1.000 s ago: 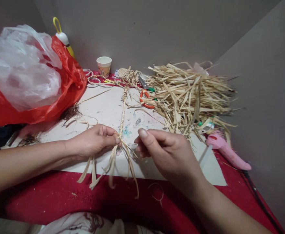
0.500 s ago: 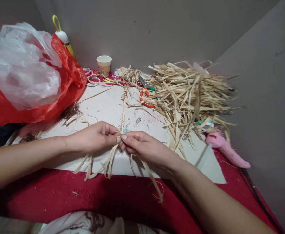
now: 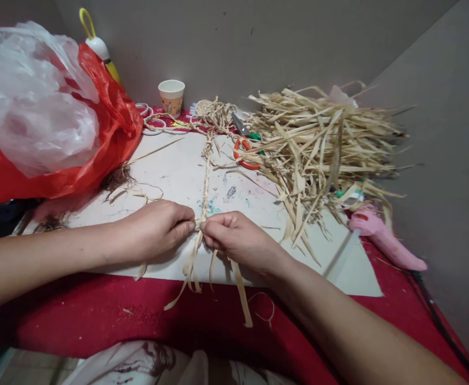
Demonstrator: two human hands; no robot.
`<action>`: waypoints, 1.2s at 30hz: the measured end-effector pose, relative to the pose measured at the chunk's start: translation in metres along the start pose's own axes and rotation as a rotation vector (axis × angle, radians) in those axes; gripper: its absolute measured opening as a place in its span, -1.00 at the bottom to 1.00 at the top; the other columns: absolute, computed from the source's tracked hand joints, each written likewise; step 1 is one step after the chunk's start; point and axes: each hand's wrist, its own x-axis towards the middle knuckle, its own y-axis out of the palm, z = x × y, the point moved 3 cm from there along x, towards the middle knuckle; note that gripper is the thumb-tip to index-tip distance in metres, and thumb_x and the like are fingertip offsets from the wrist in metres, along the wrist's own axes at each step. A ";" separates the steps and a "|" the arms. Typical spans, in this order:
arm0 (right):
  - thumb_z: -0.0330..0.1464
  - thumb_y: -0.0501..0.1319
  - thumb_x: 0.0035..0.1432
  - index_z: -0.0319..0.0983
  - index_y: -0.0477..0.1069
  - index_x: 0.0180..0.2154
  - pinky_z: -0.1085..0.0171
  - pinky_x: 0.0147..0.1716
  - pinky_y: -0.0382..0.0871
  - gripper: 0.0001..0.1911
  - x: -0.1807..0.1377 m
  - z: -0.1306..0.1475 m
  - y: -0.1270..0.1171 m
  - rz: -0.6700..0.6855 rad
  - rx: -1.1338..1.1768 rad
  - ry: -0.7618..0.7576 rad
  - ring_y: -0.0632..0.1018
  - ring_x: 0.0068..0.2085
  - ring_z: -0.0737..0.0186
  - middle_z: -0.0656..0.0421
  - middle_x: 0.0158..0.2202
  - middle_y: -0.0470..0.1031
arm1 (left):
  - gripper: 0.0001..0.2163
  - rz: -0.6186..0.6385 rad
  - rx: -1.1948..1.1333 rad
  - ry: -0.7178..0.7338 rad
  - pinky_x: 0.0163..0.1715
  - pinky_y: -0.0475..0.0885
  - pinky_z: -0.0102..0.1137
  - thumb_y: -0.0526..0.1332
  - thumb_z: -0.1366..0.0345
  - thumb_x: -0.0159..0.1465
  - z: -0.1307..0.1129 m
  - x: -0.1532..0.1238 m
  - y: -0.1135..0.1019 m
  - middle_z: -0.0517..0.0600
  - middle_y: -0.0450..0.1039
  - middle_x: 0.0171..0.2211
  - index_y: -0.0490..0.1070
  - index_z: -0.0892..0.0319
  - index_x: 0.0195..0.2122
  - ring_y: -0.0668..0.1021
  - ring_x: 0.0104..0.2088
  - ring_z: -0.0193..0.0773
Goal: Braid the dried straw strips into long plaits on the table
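Note:
A thin braid of dry straw-coloured strips [image 3: 206,184] runs down the white board from the far tangle toward me. At its near end my left hand [image 3: 170,227] is closed, thumb and finger pinching strips. Close beside it, my right hand [image 3: 230,232] pinches strips on the other side of the braid. Loose strip ends [image 3: 192,262] hang between the hands, and a longer one [image 3: 240,294] drops below my right hand past the board's edge. The fingertips partly cover where the strips cross.
On the right lies a heap of dry strips [image 3: 322,139], with orange-handled scissors [image 3: 244,155] at its left and a pink glue gun [image 3: 386,238] nearer. A red plastic bag [image 3: 117,128], paper cup [image 3: 171,99] and coiled braid [image 3: 218,115] sit behind the white board [image 3: 170,166] on red cloth [image 3: 138,310].
My hands have drawn slightly apart at the braid's end, and my left fingers have curled in more. The hanging strips have shifted, with fewer showing under my left hand. The view has tilted slightly.

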 end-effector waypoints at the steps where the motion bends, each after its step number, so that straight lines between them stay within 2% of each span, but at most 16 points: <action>1: -0.40 0.06 0.02 -0.27 0.27 -0.65 0.37 -0.66 -0.12 -0.76 0.000 0.000 0.000 -0.020 0.000 -0.002 0.08 -0.66 0.48 0.33 -0.73 0.09 | -0.75 -0.021 0.070 0.010 -0.57 0.11 -0.50 0.02 0.27 0.25 -0.002 -0.001 0.000 -0.13 0.25 -0.63 0.31 0.21 -0.53 0.27 -0.60 -0.42; 4: -0.40 0.06 0.01 -0.28 0.34 -0.61 0.38 -0.68 -0.10 -0.78 -0.002 0.000 0.003 -0.048 0.052 0.008 0.08 -0.68 0.48 0.35 -0.75 0.07 | -0.74 -0.043 0.225 0.041 -0.58 0.11 -0.47 -0.04 0.26 0.28 -0.008 -0.006 0.005 -0.10 0.31 -0.62 0.32 0.18 -0.48 0.31 -0.62 -0.38; 7: -0.39 0.06 0.03 -0.25 0.20 -0.68 0.40 -0.70 -0.11 -0.72 -0.004 0.000 0.006 -0.039 0.169 0.033 0.05 -0.71 0.51 0.36 -0.77 0.04 | -0.72 -0.084 0.401 0.084 -0.62 0.09 -0.44 -0.09 0.25 0.30 -0.014 -0.011 0.012 -0.06 0.35 -0.63 0.34 0.18 -0.42 0.36 -0.65 -0.32; 9: -0.37 0.06 0.04 -0.23 0.08 -0.70 0.41 -0.71 -0.13 -0.67 -0.006 -0.001 0.007 -0.024 0.232 0.048 0.03 -0.72 0.52 0.37 -0.78 0.02 | -0.77 -0.107 0.533 0.115 -0.66 0.08 -0.41 -0.05 0.28 0.27 -0.018 -0.013 0.016 -0.04 0.37 -0.64 0.35 0.21 -0.38 0.38 -0.67 -0.26; 12: -0.32 0.07 0.09 -0.23 0.06 -0.68 0.41 -0.72 -0.14 -0.64 -0.008 -0.003 0.009 -0.003 0.277 0.074 0.02 -0.73 0.53 0.38 -0.78 0.00 | -0.88 -0.131 0.710 0.169 -0.70 0.11 -0.39 0.02 0.42 0.17 -0.024 -0.015 0.022 0.00 0.39 -0.61 0.34 0.25 -0.38 0.44 -0.67 -0.18; 18: -0.28 0.10 0.11 -0.22 0.04 -0.68 0.42 -0.74 -0.11 -0.61 -0.009 -0.003 0.012 0.025 0.345 0.101 0.01 -0.73 0.53 0.38 -0.77 -0.03 | -0.83 -0.383 0.993 0.263 -0.75 0.20 -0.39 -0.03 0.54 0.11 -0.034 -0.020 0.033 0.00 0.33 -0.65 0.28 0.20 -0.49 0.43 -0.70 -0.17; 21: -0.29 0.12 0.09 -0.22 0.04 -0.67 0.42 -0.75 -0.14 -0.62 -0.009 -0.003 0.013 0.036 0.388 0.100 -0.01 -0.73 0.53 0.39 -0.76 -0.04 | -0.83 -0.450 1.075 0.256 -0.75 0.21 -0.40 -0.02 0.56 0.11 -0.037 -0.023 0.037 -0.03 0.31 -0.66 0.26 0.19 -0.50 0.43 -0.69 -0.19; 25: -0.35 0.16 0.02 -0.23 0.04 -0.68 0.43 -0.75 -0.17 -0.63 -0.008 -0.004 0.014 0.053 0.418 0.103 -0.01 -0.72 0.55 0.39 -0.76 -0.03 | -0.83 -0.468 1.145 0.235 -0.74 0.19 -0.42 0.00 0.56 0.11 -0.041 -0.028 0.043 -0.05 0.29 -0.66 0.27 0.20 -0.50 0.40 -0.69 -0.23; 29: -0.33 0.20 0.02 -0.24 0.06 -0.68 0.44 -0.74 -0.11 -0.62 -0.009 -0.003 0.016 0.083 0.475 0.113 0.03 -0.71 0.54 0.39 -0.75 -0.01 | -0.84 -0.480 1.122 0.279 -0.73 0.18 -0.41 0.02 0.55 0.13 -0.047 -0.032 0.051 -0.03 0.30 -0.65 0.29 0.22 -0.51 0.40 -0.67 -0.25; 33: -0.31 0.21 0.02 -0.24 0.06 -0.68 0.43 -0.74 -0.11 -0.61 -0.010 -0.002 0.015 0.084 0.485 0.119 0.05 -0.72 0.53 0.38 -0.76 0.01 | -0.81 -0.401 1.037 0.332 -0.68 0.21 -0.37 -0.01 0.51 0.18 -0.048 -0.037 0.063 0.07 0.41 -0.55 0.39 0.30 -0.36 0.44 -0.61 -0.21; 36: -0.30 0.22 0.01 -0.24 0.11 -0.64 0.44 -0.75 -0.14 -0.65 -0.010 -0.003 0.014 0.074 0.480 0.140 0.00 -0.72 0.54 0.40 -0.76 -0.01 | -0.75 -0.280 0.994 0.383 -0.67 0.21 -0.35 0.01 0.52 0.16 -0.047 -0.045 0.074 0.14 0.45 -0.49 0.43 0.36 -0.23 0.45 -0.59 -0.20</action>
